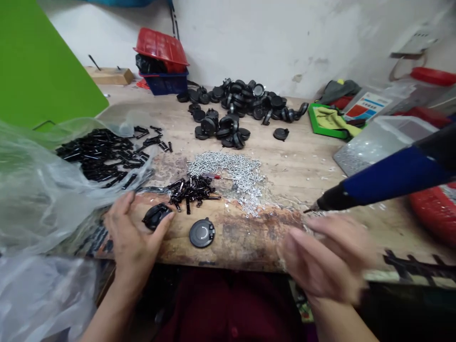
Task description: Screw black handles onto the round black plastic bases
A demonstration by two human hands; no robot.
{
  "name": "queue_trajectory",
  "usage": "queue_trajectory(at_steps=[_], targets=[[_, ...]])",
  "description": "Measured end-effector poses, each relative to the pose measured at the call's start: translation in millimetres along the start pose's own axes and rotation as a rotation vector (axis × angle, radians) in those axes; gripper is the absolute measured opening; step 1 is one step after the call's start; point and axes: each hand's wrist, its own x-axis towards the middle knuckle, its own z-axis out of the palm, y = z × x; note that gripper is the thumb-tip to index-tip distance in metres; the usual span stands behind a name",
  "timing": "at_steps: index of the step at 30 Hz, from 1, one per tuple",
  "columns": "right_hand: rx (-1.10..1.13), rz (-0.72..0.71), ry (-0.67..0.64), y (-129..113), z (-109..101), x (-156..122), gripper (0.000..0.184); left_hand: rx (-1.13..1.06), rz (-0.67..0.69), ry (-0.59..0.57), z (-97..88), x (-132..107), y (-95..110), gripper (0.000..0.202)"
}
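Observation:
My left hand (137, 232) grips a round black plastic part (156, 216) at the bench's front edge. My right hand (327, 259) is blurred, its fingertips close to a spill of small silver screws (245, 185). Just beyond them is the tip of a blue-and-black electric screwdriver (392, 175), held up from the right with no hand on it in view. A black disc with a silver centre (202, 232) lies between my hands, next to a heap of small black pieces (192, 192). Whether my right fingers hold a screw is hidden by the blur.
The worn wooden workbench (299, 156) carries a heap of black discs (235, 109) and black rods on a clear plastic bag (42, 190). A red basket on a blue crate (162, 61) stands behind. A green tray (329, 121) and clear plastic box (381, 142) sit right.

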Motion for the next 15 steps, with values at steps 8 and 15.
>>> queue_trajectory(at_steps=[8,15], targets=[[-0.485,0.027,-0.581,24,76,29,0.015,0.144,0.517,-0.539,53.6,48,59,0.021],[-0.563,0.014,-0.712,32,99,29,0.019,0.231,0.620,-0.631,79.5,55,54,0.020]])
